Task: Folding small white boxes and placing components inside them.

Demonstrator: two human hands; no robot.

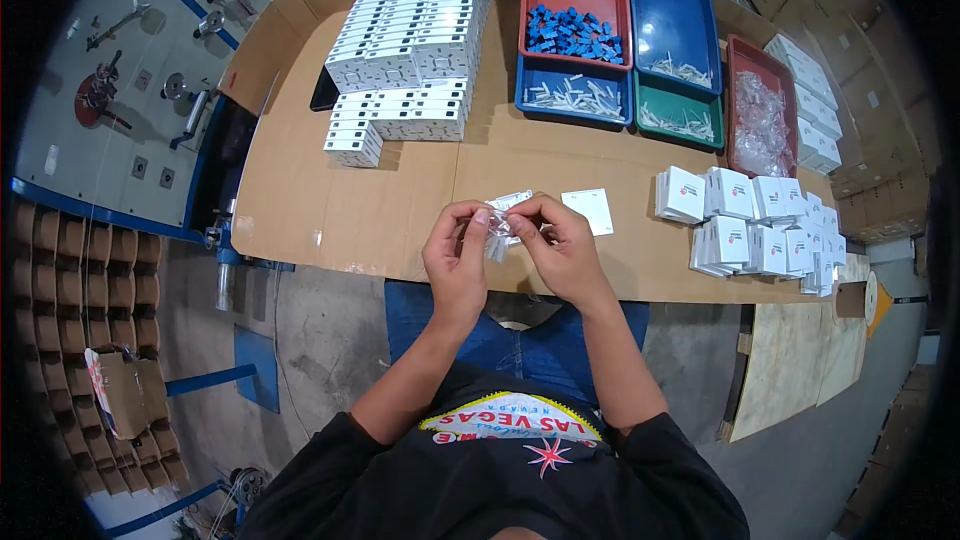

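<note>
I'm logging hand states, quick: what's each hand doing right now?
Left hand: closed, fingers pinching a small piece of clear plastic.
Right hand: closed, fingers pinching the same plastic from the other side.

Box stack [418, 25] left on table [330, 205], trays [668, 15] behind, cartons [730, 192] right, hands [458, 258] in front

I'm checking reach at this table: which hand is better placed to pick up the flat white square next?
Probably the right hand: the flat white square lies close beside it, while the left hand is farther off, across the small clear plastic. Both hands seem to pinch that plastic, though.
</note>
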